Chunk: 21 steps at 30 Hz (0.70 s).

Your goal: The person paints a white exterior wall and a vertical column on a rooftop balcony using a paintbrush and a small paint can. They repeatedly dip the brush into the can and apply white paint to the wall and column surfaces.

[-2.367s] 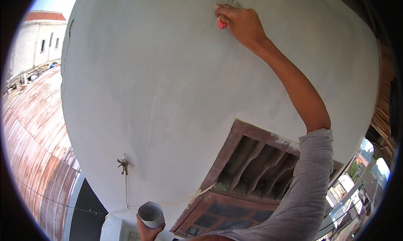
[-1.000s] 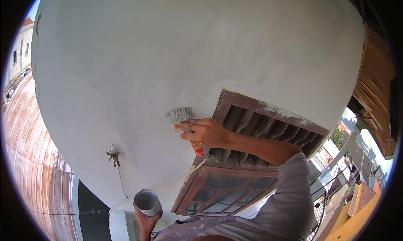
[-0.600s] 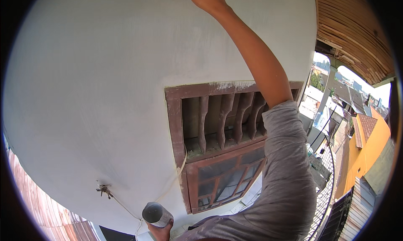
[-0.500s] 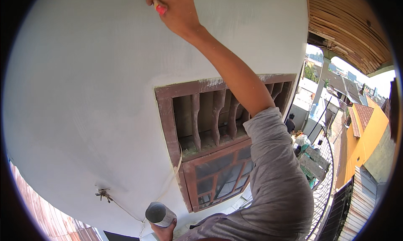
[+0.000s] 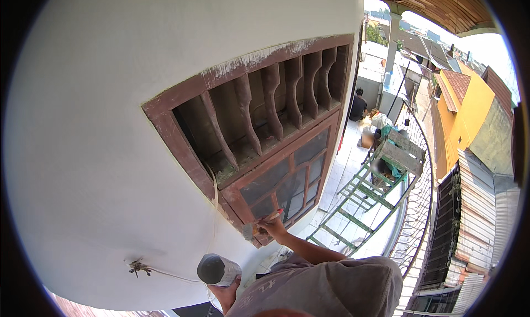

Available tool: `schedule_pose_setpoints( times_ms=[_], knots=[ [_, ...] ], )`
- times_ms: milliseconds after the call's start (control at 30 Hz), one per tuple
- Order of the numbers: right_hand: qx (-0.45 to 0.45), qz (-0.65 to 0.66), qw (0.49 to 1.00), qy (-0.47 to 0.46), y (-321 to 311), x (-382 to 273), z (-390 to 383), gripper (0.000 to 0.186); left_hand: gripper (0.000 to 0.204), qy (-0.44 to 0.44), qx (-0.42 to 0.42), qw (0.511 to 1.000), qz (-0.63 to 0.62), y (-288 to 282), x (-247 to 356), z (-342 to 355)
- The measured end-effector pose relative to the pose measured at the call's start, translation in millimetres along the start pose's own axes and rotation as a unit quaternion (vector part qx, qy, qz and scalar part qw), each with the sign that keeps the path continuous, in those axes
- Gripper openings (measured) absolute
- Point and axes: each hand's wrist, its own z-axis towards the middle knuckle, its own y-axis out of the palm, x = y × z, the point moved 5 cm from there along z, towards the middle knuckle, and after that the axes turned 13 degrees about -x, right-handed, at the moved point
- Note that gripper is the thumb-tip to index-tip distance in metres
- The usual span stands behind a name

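Observation:
My right hand point(image 5: 271, 228) is closed round the handle of a paintbrush point(image 5: 251, 230), whose bristles point left, in front of the lower corner of the window frame. Below and to the left, my left hand point(image 5: 227, 296) grips a round can point(image 5: 220, 271), tilted so that its grey inside shows. The brush is a short way above and right of the can, apart from it. Behind both stands a pale wall point(image 5: 105, 151) with a brown wooden window frame point(image 5: 160, 114); whitish smears mark the frame's top.
A green stepladder point(image 5: 353, 220) stands on the white-tiled floor at right, beside a curved metal railing point(image 5: 422, 217). Farther back are people, one in dark clothing point(image 5: 359, 107). Tangled wires point(image 5: 138, 268) stick out of the wall at lower left. Wooden slats point(image 5: 270, 101) divide the upper opening.
My right hand has come down from high on the wall, bringing the brush close to the can. The view has turned right, showing more of the ladder and floor. The left hand still holds the can.

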Motion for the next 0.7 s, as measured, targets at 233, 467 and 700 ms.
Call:
schedule_pose_setpoints(
  times_ms=[233,467,700],
  knots=[
    [0.229,0.253,0.93,0.14,-112.2,59.4,-93.0,0.039,0.097,-0.002,-0.059,0.996,-0.062,6.8,1.8,19.0],
    [0.329,-0.012,0.933,0.143,-154.0,12.0,-141.9,0.045,0.101,0.013,-0.139,0.989,-0.047,49.4,29.7,56.4],
    [0.504,-0.023,0.845,0.176,-213.3,66.6,-188.2,0.041,0.098,-0.025,-0.162,0.986,-0.03,95.9,27.2,83.3]
  ],
)
